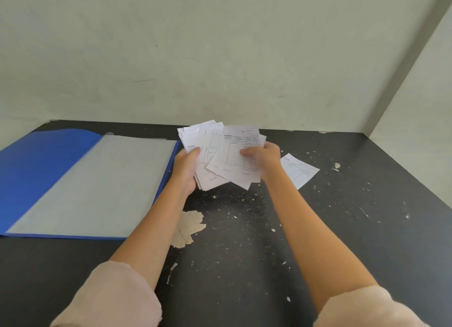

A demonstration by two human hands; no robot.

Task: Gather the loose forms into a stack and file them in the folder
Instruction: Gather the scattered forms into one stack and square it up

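Note:
Several white printed forms (221,153) are fanned out unevenly, lifted above the dark table. My left hand (186,165) grips the left part of the bundle from below and the side. My right hand (263,158) pinches the top form on the right, thumb on its face. One more form (299,170) lies flat on the table just right of my right wrist. The blue folder (36,170) lies open at the left, a clear grey sleeve page (102,184) facing up.
The black table (342,241) is scuffed, with white flecks and a patch of peeled surface (189,227) near my left forearm. Pale walls close the back and the right side. The folder's right edge almost touches my left hand.

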